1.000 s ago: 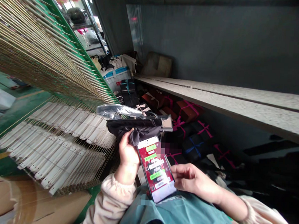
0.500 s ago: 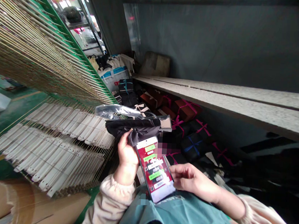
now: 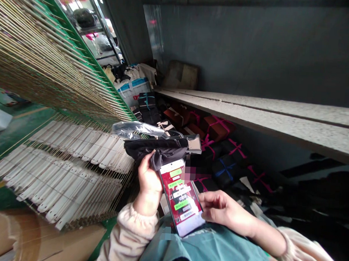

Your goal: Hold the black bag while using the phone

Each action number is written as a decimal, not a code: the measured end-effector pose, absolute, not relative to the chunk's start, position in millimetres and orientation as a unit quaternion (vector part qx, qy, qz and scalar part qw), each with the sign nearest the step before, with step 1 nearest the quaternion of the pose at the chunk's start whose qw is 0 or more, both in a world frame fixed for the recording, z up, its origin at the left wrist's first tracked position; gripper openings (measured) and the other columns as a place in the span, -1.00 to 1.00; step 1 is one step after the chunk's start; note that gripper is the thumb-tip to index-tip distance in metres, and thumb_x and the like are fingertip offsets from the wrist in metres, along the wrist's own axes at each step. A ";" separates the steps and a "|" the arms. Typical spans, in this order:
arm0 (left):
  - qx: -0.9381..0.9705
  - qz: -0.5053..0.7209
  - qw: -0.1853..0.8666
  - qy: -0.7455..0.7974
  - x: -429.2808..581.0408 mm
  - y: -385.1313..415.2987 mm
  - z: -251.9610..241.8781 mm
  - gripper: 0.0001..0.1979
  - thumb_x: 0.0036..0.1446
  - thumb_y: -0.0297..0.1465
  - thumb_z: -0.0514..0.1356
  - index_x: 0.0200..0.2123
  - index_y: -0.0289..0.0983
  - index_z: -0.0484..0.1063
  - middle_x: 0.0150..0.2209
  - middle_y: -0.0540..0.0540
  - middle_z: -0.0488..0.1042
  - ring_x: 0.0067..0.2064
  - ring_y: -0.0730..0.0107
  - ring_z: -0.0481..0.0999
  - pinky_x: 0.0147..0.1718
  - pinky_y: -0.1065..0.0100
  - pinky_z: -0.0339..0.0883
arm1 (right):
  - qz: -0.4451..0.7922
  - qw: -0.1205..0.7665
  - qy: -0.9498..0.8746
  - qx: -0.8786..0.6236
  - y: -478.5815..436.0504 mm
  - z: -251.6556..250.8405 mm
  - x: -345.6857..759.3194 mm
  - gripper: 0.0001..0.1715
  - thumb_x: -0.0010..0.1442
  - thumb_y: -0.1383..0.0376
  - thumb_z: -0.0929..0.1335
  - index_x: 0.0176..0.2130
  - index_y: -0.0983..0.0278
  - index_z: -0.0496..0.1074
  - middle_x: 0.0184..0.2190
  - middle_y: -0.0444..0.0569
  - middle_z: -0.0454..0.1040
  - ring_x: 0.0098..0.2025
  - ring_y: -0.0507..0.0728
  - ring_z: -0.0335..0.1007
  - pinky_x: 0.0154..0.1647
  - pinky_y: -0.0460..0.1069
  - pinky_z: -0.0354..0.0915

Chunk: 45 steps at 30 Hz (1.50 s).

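A phone [image 3: 182, 197] with a lit screen of red background and green and white message bubbles stands tilted low in the middle of the view, its lower end resting against the person's teal apron [image 3: 209, 253]. The right hand [image 3: 221, 209] holds the phone's right edge, fingers curled loosely, the thumb lying at the rim of the screen. The left hand [image 3: 149, 180] is closed around the phone's upper left edge and, in the same grip, pinches a piece of dark cloth [image 3: 158, 151] that spills over the top of the phone. On the cloth lies a clear plastic bag [image 3: 136, 129], crinkled and shiny, with a small grey card [image 3: 193, 144] at its right end.

To the left, a green frame [image 3: 87, 59] carries many thin brass rods [image 3: 40, 65] slanting down toward the hands, and rows of white flat forms [image 3: 64, 167] hang on the rods below. A brown cardboard box [image 3: 34, 236] sits at the near left corner. To the right runs a long speckled shelf [image 3: 280, 116], and on the floor under it lie dark and brown bundles tied with pink and blue ribbon [image 3: 220, 148]. Far back stand a white crate [image 3: 134, 89] and piled bags.
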State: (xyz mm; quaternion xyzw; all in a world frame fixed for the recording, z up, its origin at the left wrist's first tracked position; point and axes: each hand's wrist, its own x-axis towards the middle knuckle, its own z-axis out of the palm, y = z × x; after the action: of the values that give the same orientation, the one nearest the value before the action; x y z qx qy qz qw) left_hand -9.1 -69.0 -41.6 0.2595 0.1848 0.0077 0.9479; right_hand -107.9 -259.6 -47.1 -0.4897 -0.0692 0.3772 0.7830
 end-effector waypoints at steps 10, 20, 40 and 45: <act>0.232 -0.005 0.953 0.196 -11.5 -68.5 -39.5 -0.88 -0.12 -0.38 0.26 -0.49 -0.33 0.49 -0.39 -0.11 0.49 -0.33 0.23 0.50 -0.21 0.16 0.40 | 0.376 0.783 -0.069 -0.490 -258.5 -50.0 -107.5 -0.63 0.11 0.36 0.38 -0.06 0.41 0.41 -0.25 0.06 0.49 -0.17 0.20 0.43 -0.13 0.01 0.30; 0.216 -0.013 0.949 0.231 -10.5 -70.9 -33.6 -0.84 -0.02 -0.38 0.17 -0.46 -0.37 0.48 -0.38 -0.14 0.49 -0.36 0.28 0.49 -0.29 0.27 0.40 | 0.371 0.801 -0.065 -0.466 -261.8 -47.5 -108.0 -0.44 0.11 0.33 0.39 0.09 0.38 0.27 -0.15 0.14 0.44 -0.12 0.26 0.38 -0.07 0.10 0.24; 0.242 -0.057 0.942 0.226 -13.4 -66.3 -41.5 -0.70 -0.08 -0.29 0.23 -0.31 -0.40 0.46 -0.26 -0.20 0.46 -0.23 0.14 0.46 -0.16 0.16 0.32 | 0.306 0.806 -0.056 -0.504 -230.5 -44.6 -82.2 -0.49 0.02 0.31 0.45 -0.04 0.38 0.31 -0.12 0.14 0.41 -0.10 0.30 0.37 -0.06 0.17 0.29; 0.224 -0.042 0.948 0.222 -11.9 -68.3 -37.8 -0.77 -0.06 -0.32 0.22 -0.38 -0.38 0.48 -0.33 -0.17 0.48 -0.32 0.22 0.49 -0.25 0.24 0.37 | 0.298 0.796 -0.049 -0.524 -228.1 -45.8 -80.0 -0.49 0.00 0.32 0.44 -0.05 0.38 0.32 -0.15 0.13 0.43 -0.13 0.29 0.38 -0.10 0.14 0.29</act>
State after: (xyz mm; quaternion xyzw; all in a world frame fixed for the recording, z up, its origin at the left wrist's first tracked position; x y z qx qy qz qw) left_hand -11.9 -68.3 -37.8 0.2244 0.2220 -0.0419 0.9479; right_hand -80.0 -228.1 -45.8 -0.5241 -0.0490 0.2982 0.7962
